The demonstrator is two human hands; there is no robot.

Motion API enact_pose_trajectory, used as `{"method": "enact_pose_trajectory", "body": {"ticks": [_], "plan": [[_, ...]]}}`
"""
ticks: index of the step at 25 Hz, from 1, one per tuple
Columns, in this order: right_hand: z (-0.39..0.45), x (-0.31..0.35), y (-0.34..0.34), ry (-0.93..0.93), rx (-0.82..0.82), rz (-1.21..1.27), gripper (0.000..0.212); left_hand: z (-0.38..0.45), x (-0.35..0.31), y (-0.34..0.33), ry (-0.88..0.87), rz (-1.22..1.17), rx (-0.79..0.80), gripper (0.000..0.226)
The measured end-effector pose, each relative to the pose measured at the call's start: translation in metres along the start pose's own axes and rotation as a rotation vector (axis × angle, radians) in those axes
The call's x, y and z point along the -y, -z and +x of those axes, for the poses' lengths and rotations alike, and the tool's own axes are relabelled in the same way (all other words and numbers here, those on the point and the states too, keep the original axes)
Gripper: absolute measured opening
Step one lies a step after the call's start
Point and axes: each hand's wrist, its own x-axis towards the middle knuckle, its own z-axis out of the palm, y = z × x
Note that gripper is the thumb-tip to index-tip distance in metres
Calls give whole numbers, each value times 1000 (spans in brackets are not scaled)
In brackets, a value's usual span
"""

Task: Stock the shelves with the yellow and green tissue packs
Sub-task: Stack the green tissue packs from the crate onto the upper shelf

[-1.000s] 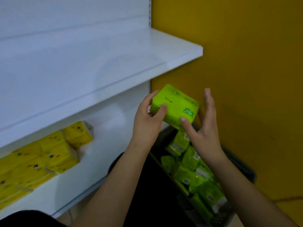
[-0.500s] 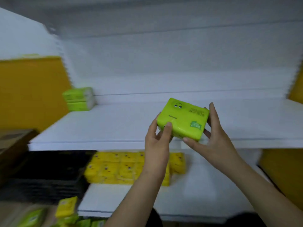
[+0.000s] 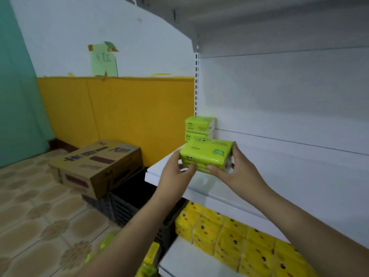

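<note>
Since half a second ago the view has swung left, and the green tissue pack [image 3: 206, 154] has travelled from mid-air in front of the shelf edge to the left end of the white middle shelf [image 3: 201, 181], where it is now held just above the board, directly in front of the stacked green packs [image 3: 200, 127] that stand in the back left corner. The white shelving unit fills the right half of the scene, its plain back panel [image 3: 289, 100] rising to the underside of an upper shelf [image 3: 259, 19]. To the left a white wall [image 3: 99, 27] meets a yellow lower panel [image 3: 119, 112], with a teal wall [image 3: 14, 86] at the far left and a patterned tile floor [image 3: 40, 206] below. A brown cardboard box [image 3: 95, 164] printed with blue characters rests on a dark crate [image 3: 119, 204] on the floor beside the shelving. On the lower shelf, rows of yellow tissue packs [image 3: 239, 236] with small dotted faces sit side by side. A pale green paper note [image 3: 103, 60] is taped to the white wall above the yellow panel. The left hand [image 3: 175, 172] grips the pack's left end with the thumb underneath at the front, and the right hand [image 3: 237, 170] clasps its right end, fingers curled around the side.
</note>
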Motion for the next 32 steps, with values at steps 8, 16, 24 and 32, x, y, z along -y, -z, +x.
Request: {"method": "enact_pose_trajectory", "body": {"ticks": [8, 16, 24, 32], "plan": [[133, -54, -89, -169, 114, -82, 65, 138, 73, 23, 115, 446, -33, 57], [163, -72, -114, -184, 167, -428, 80, 187, 109, 18, 161, 567, 52, 70], [126, -54, -54, -254, 192, -359, 78, 158, 76, 22, 68, 755, 3, 103], [-77, -57, 167, -71, -501, -211, 47, -48, -50, -189, -535, 213, 303, 32]]}}
